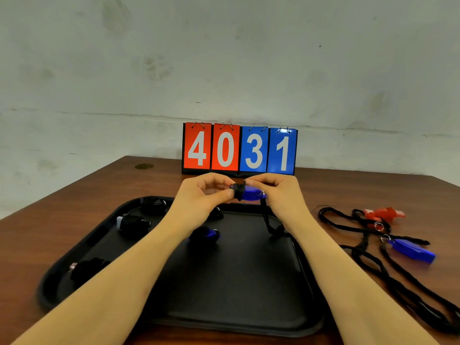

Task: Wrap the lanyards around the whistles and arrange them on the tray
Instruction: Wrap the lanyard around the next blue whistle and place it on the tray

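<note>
The near half of the black tray (224,295) lies bare between my forearms, its front rim close to the table (74,207) edge. My left arm partly covers a wrapped whistle (87,268) and a blue one (205,235); more dark bundles (134,224) sit near the far-left rim, hard to make out. Above the far rim, my left hand (201,195) and right hand (278,192) both pinch a blue whistle (250,193), black lanyard (267,220) wound at one end, the rest dangling. Right of the tray: loose blue (413,250) and red (383,214) whistles. Beyond, a scoreboard (240,149).
</note>
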